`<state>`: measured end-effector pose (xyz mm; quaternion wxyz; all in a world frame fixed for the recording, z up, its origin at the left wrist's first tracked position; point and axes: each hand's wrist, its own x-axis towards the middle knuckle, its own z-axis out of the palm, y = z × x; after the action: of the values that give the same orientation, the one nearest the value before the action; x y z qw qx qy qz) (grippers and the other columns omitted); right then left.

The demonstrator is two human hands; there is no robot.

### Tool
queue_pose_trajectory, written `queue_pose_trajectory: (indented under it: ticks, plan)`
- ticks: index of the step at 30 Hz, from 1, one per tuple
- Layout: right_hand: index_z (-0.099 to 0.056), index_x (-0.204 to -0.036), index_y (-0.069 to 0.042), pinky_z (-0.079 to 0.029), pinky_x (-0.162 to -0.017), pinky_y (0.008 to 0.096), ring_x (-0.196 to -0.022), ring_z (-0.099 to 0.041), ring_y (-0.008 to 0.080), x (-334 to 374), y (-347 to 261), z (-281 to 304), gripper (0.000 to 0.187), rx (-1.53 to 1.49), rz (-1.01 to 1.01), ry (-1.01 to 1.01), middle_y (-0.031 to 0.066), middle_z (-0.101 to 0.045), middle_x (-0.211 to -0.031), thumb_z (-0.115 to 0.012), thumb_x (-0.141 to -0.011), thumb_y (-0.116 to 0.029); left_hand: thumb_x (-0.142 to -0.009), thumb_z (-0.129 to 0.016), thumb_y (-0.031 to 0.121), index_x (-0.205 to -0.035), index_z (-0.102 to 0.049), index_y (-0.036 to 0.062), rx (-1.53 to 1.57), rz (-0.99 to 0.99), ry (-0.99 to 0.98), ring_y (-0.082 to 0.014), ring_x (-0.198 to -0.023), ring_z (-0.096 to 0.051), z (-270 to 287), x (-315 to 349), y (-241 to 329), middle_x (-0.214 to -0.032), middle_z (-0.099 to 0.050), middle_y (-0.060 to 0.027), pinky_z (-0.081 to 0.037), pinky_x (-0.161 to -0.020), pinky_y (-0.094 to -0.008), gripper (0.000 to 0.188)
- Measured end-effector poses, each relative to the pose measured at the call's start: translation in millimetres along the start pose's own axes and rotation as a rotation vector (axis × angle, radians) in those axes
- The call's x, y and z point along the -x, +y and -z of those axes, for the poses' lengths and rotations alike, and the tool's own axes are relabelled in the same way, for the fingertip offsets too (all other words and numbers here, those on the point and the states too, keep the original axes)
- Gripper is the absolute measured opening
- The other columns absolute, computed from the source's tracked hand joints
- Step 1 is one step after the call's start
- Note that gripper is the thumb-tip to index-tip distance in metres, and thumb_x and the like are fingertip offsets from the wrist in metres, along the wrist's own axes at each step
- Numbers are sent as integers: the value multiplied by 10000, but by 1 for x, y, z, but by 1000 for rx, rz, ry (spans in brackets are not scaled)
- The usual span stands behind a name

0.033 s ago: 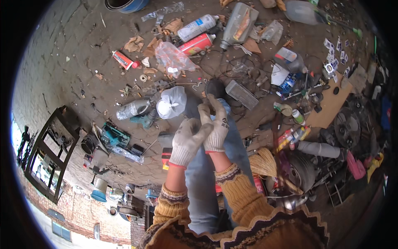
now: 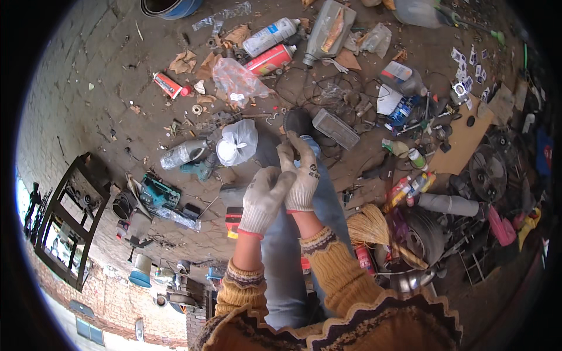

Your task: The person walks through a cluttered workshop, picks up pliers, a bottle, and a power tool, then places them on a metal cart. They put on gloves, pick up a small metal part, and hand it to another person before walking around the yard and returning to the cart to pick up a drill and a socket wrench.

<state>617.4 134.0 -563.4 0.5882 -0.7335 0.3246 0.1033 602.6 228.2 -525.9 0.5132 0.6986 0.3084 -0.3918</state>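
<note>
Both my hands wear pale knitted work gloves with red-edged cuffs, and they meet in front of my knees. My left hand [image 2: 263, 198] is closed, fingers curled, its thumb reaching across against the palm side of my right hand [image 2: 302, 178]. Whatever the left fingers may hold is hidden. My right hand has its fingers stretched forward and a little apart, with nothing visible between them. Just beyond the fingertips is my dark shoe [image 2: 298, 121]. A knotted clear plastic bag with something white inside [image 2: 239, 143] lies to the left of it.
A grey rectangular tray [image 2: 335, 129] lies right of the shoe. A teal power drill [image 2: 200, 168] and a plastic bottle [image 2: 184, 154] lie left. Spray cans [image 2: 270, 36] are farther off. A straw broom [image 2: 369, 225] and a wheel-like part [image 2: 422, 237] crowd the right. A dark metal frame [image 2: 67, 219] stands far left.
The view has shifted slightly, so the floor items sit a little farther left and most a little higher. My hands keep nearly the same pose against each other.
</note>
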Motion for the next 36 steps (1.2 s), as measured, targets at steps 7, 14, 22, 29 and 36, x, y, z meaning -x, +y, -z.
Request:
queue_pose_trajectory:
  ticks: [7,14,22,29,36]
  plan:
    - [-663,-1204,-26,-502,-925,314,-1020,-627,168,29,41,103,367,150,-242,-185,88,-693,-1141,-744,-861,-130,-953,-607,246,-1042,-664,72,-252,-490,-243,-373,-865,-647,-42,64,-7,-942,-661,-159,-515,-729,-441,204]
    - [-596,-1283,19,-505,-911,354,-1069,-637,262,-5,191,195,608,150,-340,-117,155,-681,-1178,-554,-956,-492,-995,-585,279,-1272,-605,44,462,291,-246,-134,-697,-650,-134,60,-29,-1107,-696,-86,-510,-567,-273,363]
    - [-631,-1259,-87,-511,-570,382,-806,-636,222,-178,310,267,567,-36,-758,398,82,-676,-1110,-782,-815,-405,-958,-551,144,-1416,-447,13,812,337,17,-242,-1032,-668,-172,19,-71,-1328,-560,-117,-548,-748,-272,488]
    - [-628,-1144,-65,-525,-656,309,-780,-647,203,-214,326,252,376,-368,-706,463,79,-685,-922,-798,-831,-186,-953,-553,105,-1258,-588,-28,720,496,-20,-231,-1063,-644,-192,8,-71,-1207,-632,-129,-554,-855,-339,335]
    - [-600,-1218,-64,-472,-1067,355,-1143,-609,201,-151,286,288,334,-1275,-334,-29,41,-656,-1184,-700,-916,-165,-946,-561,89,-1179,-648,-27,747,374,-37,-198,-972,-670,-211,5,-73,-1111,-673,-116,-553,-878,-333,275]
